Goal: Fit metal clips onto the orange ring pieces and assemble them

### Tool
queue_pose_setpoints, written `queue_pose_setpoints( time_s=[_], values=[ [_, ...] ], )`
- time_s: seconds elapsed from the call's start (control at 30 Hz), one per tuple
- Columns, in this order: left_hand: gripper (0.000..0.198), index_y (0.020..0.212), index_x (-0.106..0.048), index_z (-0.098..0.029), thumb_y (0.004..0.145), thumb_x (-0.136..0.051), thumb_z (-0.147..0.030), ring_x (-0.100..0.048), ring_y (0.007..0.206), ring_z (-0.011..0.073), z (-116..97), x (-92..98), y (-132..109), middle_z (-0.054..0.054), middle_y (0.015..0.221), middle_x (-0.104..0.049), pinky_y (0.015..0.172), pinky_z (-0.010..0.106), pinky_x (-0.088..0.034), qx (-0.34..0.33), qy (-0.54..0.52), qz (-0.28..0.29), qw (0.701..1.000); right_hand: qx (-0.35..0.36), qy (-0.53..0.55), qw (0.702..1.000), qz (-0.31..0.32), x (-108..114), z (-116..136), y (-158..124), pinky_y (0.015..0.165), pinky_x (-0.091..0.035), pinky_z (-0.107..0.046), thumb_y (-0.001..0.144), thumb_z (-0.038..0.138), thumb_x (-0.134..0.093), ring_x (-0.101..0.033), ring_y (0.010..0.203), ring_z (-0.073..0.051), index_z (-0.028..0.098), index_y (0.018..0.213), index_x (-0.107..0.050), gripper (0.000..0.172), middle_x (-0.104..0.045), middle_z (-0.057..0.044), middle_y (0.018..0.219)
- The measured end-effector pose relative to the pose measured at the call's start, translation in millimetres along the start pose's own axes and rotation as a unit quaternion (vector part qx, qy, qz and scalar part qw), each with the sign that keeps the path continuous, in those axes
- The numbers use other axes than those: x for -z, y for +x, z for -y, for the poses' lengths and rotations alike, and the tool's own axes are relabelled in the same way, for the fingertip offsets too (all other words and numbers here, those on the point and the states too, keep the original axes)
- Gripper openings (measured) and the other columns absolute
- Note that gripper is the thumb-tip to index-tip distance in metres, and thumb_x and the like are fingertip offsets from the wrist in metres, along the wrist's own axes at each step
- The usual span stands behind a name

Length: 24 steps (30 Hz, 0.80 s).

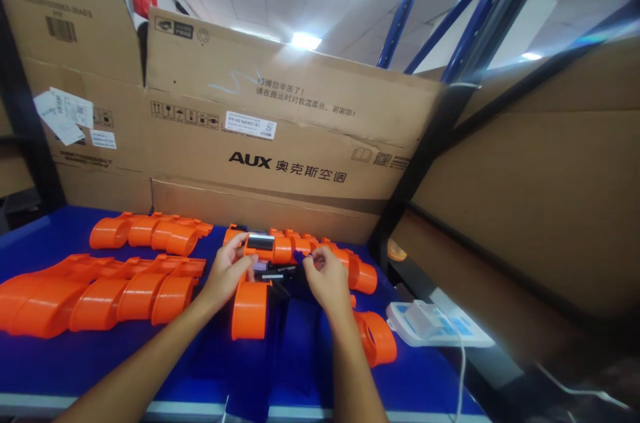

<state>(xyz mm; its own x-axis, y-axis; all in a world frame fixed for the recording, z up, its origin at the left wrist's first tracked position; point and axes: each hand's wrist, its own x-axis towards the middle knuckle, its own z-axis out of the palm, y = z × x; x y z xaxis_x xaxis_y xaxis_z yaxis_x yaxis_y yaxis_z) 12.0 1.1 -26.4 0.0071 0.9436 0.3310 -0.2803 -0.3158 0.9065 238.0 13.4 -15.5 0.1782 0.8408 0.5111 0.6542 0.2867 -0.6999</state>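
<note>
My left hand (pixel 227 274) is closed on an orange plastic part (pixel 253 252) with a black strip and a pale toothed edge on its upper face. To its right, my right hand (pixel 326 276) pinches with thumb and fingers beside a small dark blue piece (pixel 300 257); what sits between the fingertips is too small to make out. Black pieces (pixel 275 274) lie between the two hands. Just below my left hand stands a rounded orange part (pixel 250 311). Another orange part (pixel 375 337), with a hole, is right of my right forearm.
Rows of orange parts (pixel 100 303) cover the left of the blue table (pixel 165 359); more orange parts (pixel 363 274) stand behind my hands. A white power strip (pixel 440 324) with a plugged-in adapter and cable is at the right. A cardboard wall (pixel 200 163) closes off the back.
</note>
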Motion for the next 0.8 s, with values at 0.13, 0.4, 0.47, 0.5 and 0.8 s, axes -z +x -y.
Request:
queue_pose_setpoints(
  time_s=[0.13,0.4,0.47,0.5,0.8],
  values=[
    [0.039,0.113,-0.065,-0.017,0.077,-0.074,-0.030,-0.056,0.046,0.0100,-4,-3.9,-3,0.000,0.080,-0.069,0.052,0.025,-0.048,-0.019,0.006,0.016,1.000,0.004,0.256,0.964,0.074,-14,15,-8,0.053,-0.052,-0.029,0.087,0.038,-0.060,-0.064,0.055,-0.019,0.024,0.097,-0.053,0.018,-0.066,0.002,0.066],
    [0.041,0.115,-0.062,-0.018,0.078,-0.075,-0.029,-0.058,0.049,0.0111,-7,-7.5,-8,0.002,0.083,-0.069,0.048,0.023,-0.048,-0.040,0.024,0.036,0.998,0.046,0.298,0.953,0.017,-32,32,-18,0.065,-0.055,-0.027,0.083,0.029,-0.065,-0.069,0.071,-0.017,0.022,0.091,-0.057,0.013,-0.070,-0.002,0.079],
    [0.041,0.115,-0.063,-0.018,0.078,-0.075,-0.029,-0.058,0.050,0.0113,-7,-7.7,-8,0.002,0.084,-0.069,0.048,0.023,-0.048,-0.039,0.024,0.034,0.998,0.048,0.313,0.949,0.015,-33,32,-18,0.070,-0.056,-0.029,0.082,0.028,-0.065,-0.071,0.077,-0.019,0.022,0.090,-0.056,0.013,-0.072,-0.004,0.085],
    [0.040,0.115,-0.063,-0.018,0.078,-0.075,-0.029,-0.057,0.049,0.0111,-7,-7.9,-8,0.002,0.085,-0.070,0.048,0.023,-0.047,-0.038,0.023,0.035,0.998,0.048,0.321,0.946,0.012,-33,32,-18,0.071,-0.057,-0.030,0.082,0.027,-0.065,-0.071,0.078,-0.020,0.022,0.090,-0.055,0.014,-0.072,-0.005,0.085],
    [0.039,0.114,-0.064,-0.019,0.080,-0.077,-0.034,-0.056,0.051,0.0132,-9,-10.1,-9,-0.003,0.068,-0.061,0.051,0.024,-0.048,-0.033,0.022,0.043,0.998,0.046,0.318,0.946,-0.039,-32,34,-23,0.052,-0.051,-0.026,0.091,0.039,-0.063,-0.061,0.058,-0.013,0.023,0.104,-0.057,0.021,-0.064,-0.003,0.091]
  ],
)
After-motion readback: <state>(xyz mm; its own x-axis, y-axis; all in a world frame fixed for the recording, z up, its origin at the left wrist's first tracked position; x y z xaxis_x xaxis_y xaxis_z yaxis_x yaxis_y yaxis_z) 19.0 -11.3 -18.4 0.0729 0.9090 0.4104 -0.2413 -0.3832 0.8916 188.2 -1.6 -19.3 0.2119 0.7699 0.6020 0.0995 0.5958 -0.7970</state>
